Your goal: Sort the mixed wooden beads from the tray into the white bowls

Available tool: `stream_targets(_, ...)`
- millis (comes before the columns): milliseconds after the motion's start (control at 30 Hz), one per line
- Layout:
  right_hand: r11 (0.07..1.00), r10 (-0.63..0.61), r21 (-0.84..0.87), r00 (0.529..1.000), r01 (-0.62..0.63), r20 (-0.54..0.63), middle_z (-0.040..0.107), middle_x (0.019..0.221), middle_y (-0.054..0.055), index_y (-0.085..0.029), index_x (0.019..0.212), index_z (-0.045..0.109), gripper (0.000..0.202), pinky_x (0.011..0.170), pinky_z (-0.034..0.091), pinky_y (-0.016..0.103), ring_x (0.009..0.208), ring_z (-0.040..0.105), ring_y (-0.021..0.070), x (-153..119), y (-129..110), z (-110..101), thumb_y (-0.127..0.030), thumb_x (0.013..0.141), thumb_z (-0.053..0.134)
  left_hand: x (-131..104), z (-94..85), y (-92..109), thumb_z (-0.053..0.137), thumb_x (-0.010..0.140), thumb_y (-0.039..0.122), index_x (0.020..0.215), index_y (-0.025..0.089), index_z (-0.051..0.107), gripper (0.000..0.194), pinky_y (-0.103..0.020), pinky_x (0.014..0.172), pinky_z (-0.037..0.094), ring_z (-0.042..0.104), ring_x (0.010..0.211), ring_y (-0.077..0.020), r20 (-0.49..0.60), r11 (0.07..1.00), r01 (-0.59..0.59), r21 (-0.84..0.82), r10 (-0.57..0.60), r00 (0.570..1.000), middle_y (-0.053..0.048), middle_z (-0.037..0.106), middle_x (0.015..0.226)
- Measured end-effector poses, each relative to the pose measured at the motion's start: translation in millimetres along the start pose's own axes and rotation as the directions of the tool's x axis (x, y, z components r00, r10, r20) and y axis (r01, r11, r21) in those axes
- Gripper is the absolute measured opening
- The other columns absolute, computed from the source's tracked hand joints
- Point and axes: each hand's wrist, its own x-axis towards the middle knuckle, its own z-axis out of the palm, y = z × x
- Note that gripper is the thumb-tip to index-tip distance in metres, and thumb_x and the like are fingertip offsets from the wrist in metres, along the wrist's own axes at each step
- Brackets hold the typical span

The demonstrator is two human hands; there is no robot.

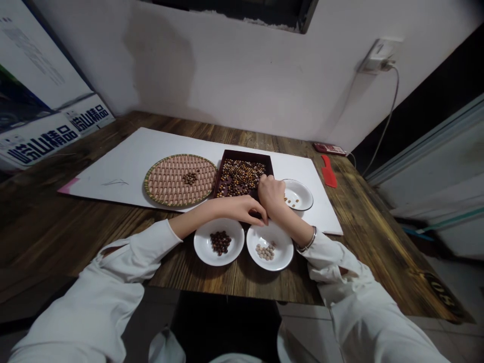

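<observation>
My left hand hangs over the far rim of a white bowl of pale beads. Its thumb and fingertips come together in a pinch; whatever lies between them is too small to see. At the right front corner of a dark square box, my right hand is closed, its fingertips hidden. Mixed brown, yellow and pale beads fill much of the box. Dark brown beads lie in a second white bowl, left of the first.
A round woven tray with a few beads stands left of the box. Behind my right hand is a third white bowl with yellowish pieces. A white board lies beneath. A red scraper and a phone are at right.
</observation>
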Motion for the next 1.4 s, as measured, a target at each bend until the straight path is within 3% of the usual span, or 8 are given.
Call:
stream_targets(767, 0.998, 0.048, 0.047, 0.999, -0.048, 0.009, 0.065, 0.104, 0.027, -0.007, 0.11, 0.059, 0.036, 0.077, 0.044, 0.037, 0.096, 0.066, 0.0308, 0.7, 0.1, -0.9, -0.006, 0.096, 0.026, -0.8, 1.0, -0.3, 0.059, 0.091, 0.031, 0.104, 0.018, 0.074, 0.023, -0.023, 0.083, 0.049, 0.069, 0.092, -0.0141, -0.006, 1.0, -0.016, -0.002, 0.016, 1.0, -0.005, 0.076, 0.103)
stream_targets(933, 0.998, 0.0, 0.061, 0.997, 0.004, -0.077, 0.064, 0.105, 0.027, -0.005, 0.109, 0.06, 0.036, 0.087, 0.037, 0.042, 0.099, 0.061, 0.0318, 1.6, 0.1, -2.1, -0.005, 0.096, 0.026, -0.1, -0.2, 1.8, 0.059, 0.091, 0.033, 0.103, 0.018, 0.074, 0.024, -0.024, 0.083, 0.048, 0.069, 0.091, -0.0145, -0.011, 1.0, -0.001, 0.023, 0.002, 1.0, -0.005, 0.076, 0.101)
stream_targets(1267, 0.987, 0.0, -0.157, 0.977, -0.034, -0.212, 0.059, 0.108, 0.02, -0.006, 0.107, 0.058, 0.029, 0.084, 0.033, 0.038, 0.101, 0.051, 0.0305, 2.0, -1.2, 3.3, -0.009, 0.096, 0.032, -0.3, 0.4, 2.5, 0.059, 0.091, 0.033, 0.104, 0.017, 0.074, 0.025, -0.021, 0.081, 0.048, 0.069, 0.088, -0.0128, -0.02, 1.0, -0.003, 0.017, 0.003, 1.0, -0.005, 0.076, 0.101)
stream_targets(1400, 0.98, 0.03, -0.189, 0.981, -0.067, -0.194, 0.058, 0.109, 0.021, -0.005, 0.109, 0.058, 0.032, 0.084, 0.035, 0.038, 0.102, 0.051, 0.0312, 1.1, -1.3, 4.4, -0.008, 0.096, 0.029, 0.1, 0.9, 1.2, 0.058, 0.091, 0.033, 0.104, 0.017, 0.074, 0.026, -0.022, 0.081, 0.048, 0.069, 0.089, -0.0136, -0.013, 1.0, -0.002, 0.021, 0.002, 1.0, -0.005, 0.076, 0.101)
